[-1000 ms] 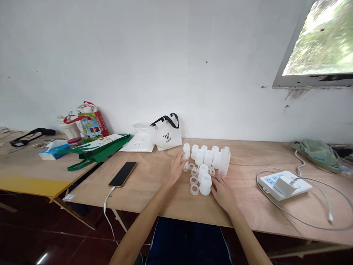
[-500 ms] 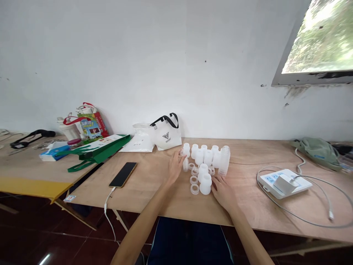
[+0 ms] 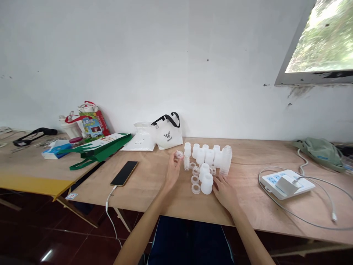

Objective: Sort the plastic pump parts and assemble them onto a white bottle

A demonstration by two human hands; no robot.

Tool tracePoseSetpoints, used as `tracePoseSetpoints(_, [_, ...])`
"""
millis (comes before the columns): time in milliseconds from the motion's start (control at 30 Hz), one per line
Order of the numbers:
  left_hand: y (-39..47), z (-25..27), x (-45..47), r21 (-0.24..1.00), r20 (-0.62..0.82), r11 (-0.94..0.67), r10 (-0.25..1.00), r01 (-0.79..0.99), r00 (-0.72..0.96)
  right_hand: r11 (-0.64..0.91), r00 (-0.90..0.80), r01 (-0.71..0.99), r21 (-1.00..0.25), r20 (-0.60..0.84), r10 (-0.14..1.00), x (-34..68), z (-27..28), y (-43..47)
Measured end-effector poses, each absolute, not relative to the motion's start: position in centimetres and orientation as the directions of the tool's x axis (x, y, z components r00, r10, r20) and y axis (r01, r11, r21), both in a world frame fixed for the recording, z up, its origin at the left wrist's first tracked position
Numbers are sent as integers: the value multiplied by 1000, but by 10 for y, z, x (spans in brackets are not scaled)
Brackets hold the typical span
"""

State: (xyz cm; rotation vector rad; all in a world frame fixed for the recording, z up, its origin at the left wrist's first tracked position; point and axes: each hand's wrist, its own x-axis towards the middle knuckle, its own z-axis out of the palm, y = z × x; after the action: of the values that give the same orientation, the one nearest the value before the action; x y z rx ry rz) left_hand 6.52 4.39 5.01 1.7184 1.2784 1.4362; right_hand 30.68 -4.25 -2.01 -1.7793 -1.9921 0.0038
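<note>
Head view, one moment at the bench (image 3: 154, 191). My left hand (image 3: 172, 171) is raised a little off the bench top and pinches a small clear cap (image 3: 179, 154) between thumb and fingertips, just left of the bottle cluster. My right hand (image 3: 226, 191) lies flat on the wood with fingers spread, its fingertips touching or nearly touching the nearest bottle (image 3: 206, 184); I cannot tell which. The white bottles (image 3: 209, 156) stand upright in a tight group toward the far edge of the bench, near the middle, with two more in front of them. Loose clear rings (image 3: 195, 188) lie between the two hands, some beside the front bottles, and a short ribbed clear piece (image 3: 186, 163) stands just right of the held cap. I judge the work as early to midway: several rings lie unfitted, one cap is in hand, and I cannot tell from here which bottles are already finished. Elsewhere: a phone (image 3: 124, 173) on its cable toward the left edge, a white tote (image 3: 167, 136) and a flat pouch (image 3: 140, 141) against the wall, a green bag (image 3: 99, 147) on the neighbouring bench, a power strip (image 3: 286, 184) with cables toward the right edge, and a green cloth bag (image 3: 317, 152) at the far right corner.
</note>
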Motion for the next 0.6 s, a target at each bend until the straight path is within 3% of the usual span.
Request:
tracePoseSetpoints(100, [25, 44, 55, 888, 365, -348, 931, 301, 0, 184, -49, 916, -356, 356, 933, 310, -22, -41])
tracePoseSetpoints(300, [-2, 10, 34, 868, 275, -346, 932, 356, 236, 187, 77, 764, -617, 376, 924, 321, -26, -35])
tracePoseSetpoints(433, [-7, -5, 31, 770, 273, -389, 917, 506, 289, 166, 79, 772, -614, 352, 933, 321, -28, -35])
tracePoseSetpoints(600, [-9, -2, 33, 733, 333, -453, 889, 507, 313, 147, 62, 801, -580, 324, 944, 319, -30, -35])
